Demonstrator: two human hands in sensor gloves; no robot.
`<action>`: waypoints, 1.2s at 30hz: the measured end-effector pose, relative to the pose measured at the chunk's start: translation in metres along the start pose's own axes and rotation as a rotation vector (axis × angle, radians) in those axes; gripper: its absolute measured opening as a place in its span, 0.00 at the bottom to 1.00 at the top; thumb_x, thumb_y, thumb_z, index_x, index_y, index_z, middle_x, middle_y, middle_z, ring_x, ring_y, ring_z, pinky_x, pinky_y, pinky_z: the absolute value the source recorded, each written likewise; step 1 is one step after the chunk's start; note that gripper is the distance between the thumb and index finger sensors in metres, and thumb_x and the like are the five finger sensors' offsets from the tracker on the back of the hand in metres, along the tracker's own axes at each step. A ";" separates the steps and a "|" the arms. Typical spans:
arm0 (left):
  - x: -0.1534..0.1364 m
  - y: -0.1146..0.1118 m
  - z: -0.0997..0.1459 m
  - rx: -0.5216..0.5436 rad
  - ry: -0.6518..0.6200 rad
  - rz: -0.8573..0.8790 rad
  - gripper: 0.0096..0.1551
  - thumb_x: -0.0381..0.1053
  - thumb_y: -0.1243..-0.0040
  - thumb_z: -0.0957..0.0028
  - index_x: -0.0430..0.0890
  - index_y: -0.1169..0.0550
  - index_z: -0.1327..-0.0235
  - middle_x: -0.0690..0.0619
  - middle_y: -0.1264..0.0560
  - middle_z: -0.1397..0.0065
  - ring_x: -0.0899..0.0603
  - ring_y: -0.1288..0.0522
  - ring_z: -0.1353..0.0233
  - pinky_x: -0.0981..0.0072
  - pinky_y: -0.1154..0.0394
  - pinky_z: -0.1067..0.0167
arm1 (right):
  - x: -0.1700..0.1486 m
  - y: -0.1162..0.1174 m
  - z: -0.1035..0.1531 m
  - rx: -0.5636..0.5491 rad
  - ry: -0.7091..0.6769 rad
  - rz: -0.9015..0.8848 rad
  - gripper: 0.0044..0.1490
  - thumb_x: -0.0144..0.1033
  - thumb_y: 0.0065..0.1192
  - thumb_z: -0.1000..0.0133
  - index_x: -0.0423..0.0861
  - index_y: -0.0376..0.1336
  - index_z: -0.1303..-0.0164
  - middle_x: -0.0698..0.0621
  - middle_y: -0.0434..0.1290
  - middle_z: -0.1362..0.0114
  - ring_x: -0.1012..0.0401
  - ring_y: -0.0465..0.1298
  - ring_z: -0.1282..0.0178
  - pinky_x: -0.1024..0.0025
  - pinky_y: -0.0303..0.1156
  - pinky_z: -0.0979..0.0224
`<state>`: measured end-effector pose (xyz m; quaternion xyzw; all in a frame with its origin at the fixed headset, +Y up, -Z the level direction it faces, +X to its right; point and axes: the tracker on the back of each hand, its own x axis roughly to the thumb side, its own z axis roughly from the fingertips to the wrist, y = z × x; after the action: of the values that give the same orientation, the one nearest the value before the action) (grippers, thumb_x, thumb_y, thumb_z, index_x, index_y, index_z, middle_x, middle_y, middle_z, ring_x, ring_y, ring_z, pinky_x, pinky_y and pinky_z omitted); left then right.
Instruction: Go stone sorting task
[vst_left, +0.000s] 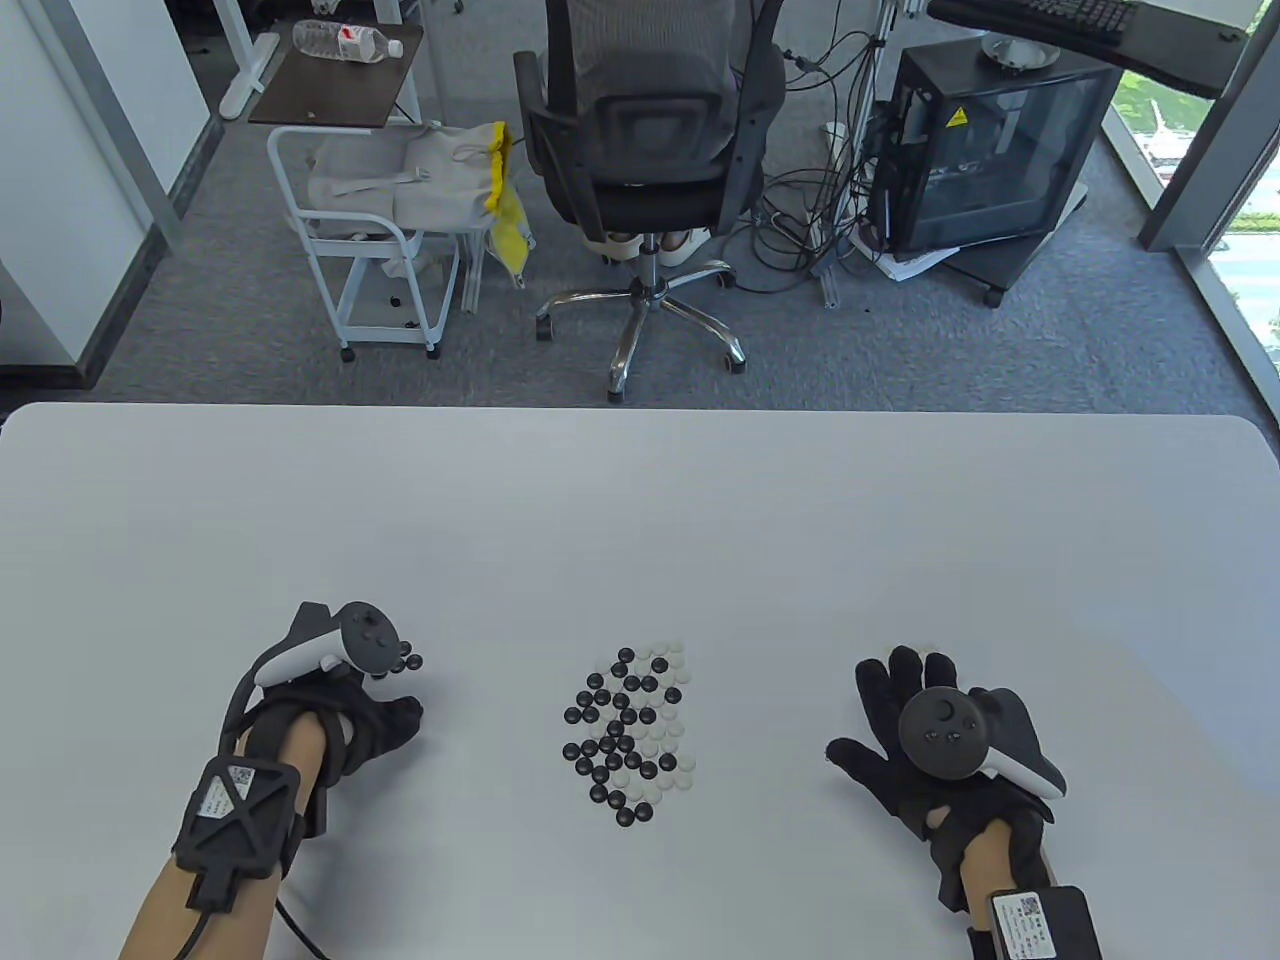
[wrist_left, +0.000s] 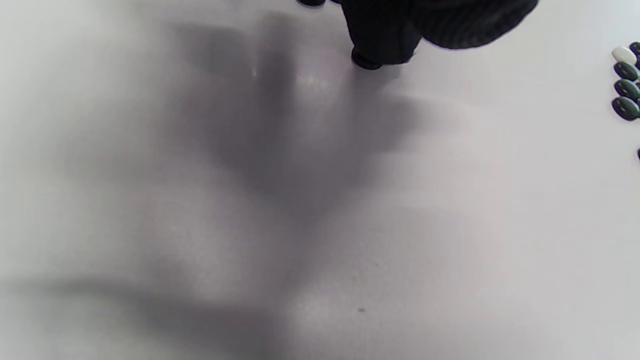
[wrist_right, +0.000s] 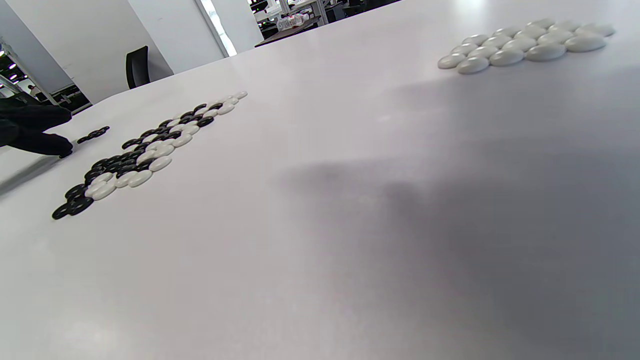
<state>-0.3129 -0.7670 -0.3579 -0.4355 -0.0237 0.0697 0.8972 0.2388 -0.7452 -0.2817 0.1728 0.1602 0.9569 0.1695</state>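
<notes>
Stones of both colours lay in a mixed cluster (vst_left: 630, 735) at the middle of the white table (vst_left: 640, 520), between the two gloved hands and apart from each. The left hand (vst_left: 345, 725) rested low on the table with its fingers curled toward the cluster; in the left wrist view a fingertip (wrist_left: 380, 45) pressed down on one black stone (wrist_left: 365, 62), though whether the hand was gripping or only touching it could not be told. A few sorted black stones (vst_left: 405, 662) sat just beyond that hand. The right hand (vst_left: 930, 745) lay flat, palm down, fingers spread wide and holding nothing. In the right wrist view a tidy patch of white stones (wrist_right: 522, 45) lay on the table beyond that hand; the table view hid it behind the glove. Bare tabletop stretched wide from the cluster to the far edge, and broad open strips separated the cluster from either hand.
</notes>
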 end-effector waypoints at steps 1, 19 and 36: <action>-0.002 0.001 -0.001 0.001 0.004 0.012 0.37 0.63 0.59 0.49 0.62 0.37 0.21 0.37 0.77 0.23 0.26 0.81 0.29 0.18 0.75 0.46 | 0.000 0.000 0.000 0.000 0.001 0.000 0.56 0.56 0.44 0.33 0.29 0.32 0.13 0.19 0.27 0.18 0.23 0.25 0.24 0.13 0.26 0.37; 0.029 0.031 0.008 0.075 -0.036 0.022 0.39 0.64 0.60 0.49 0.59 0.37 0.19 0.38 0.78 0.22 0.26 0.83 0.29 0.17 0.76 0.45 | -0.002 -0.002 0.001 -0.010 0.001 -0.009 0.57 0.56 0.44 0.33 0.29 0.32 0.13 0.19 0.27 0.18 0.23 0.25 0.24 0.13 0.26 0.37; 0.167 0.000 -0.006 -0.023 -0.255 -0.297 0.39 0.64 0.59 0.48 0.58 0.33 0.20 0.36 0.73 0.19 0.25 0.79 0.28 0.17 0.73 0.45 | -0.002 -0.002 0.001 -0.010 -0.002 -0.009 0.57 0.56 0.44 0.33 0.29 0.32 0.13 0.19 0.27 0.18 0.23 0.25 0.24 0.13 0.26 0.37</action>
<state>-0.1469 -0.7473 -0.3641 -0.4253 -0.2019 -0.0090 0.8822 0.2412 -0.7442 -0.2821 0.1723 0.1560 0.9568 0.1749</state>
